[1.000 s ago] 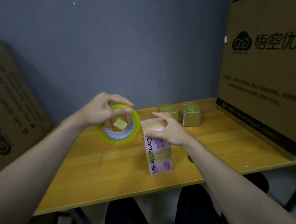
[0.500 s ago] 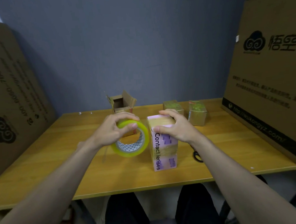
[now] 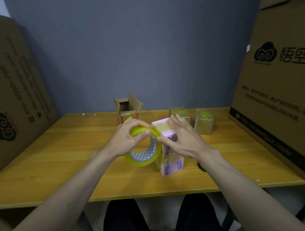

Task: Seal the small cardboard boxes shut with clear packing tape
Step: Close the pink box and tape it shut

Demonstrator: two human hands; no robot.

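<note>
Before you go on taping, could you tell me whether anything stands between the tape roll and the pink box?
Nothing visible: the left hand holds the yellowish clear tape roll right against the upright pink cardboard box, where the right hand rests.
</note>
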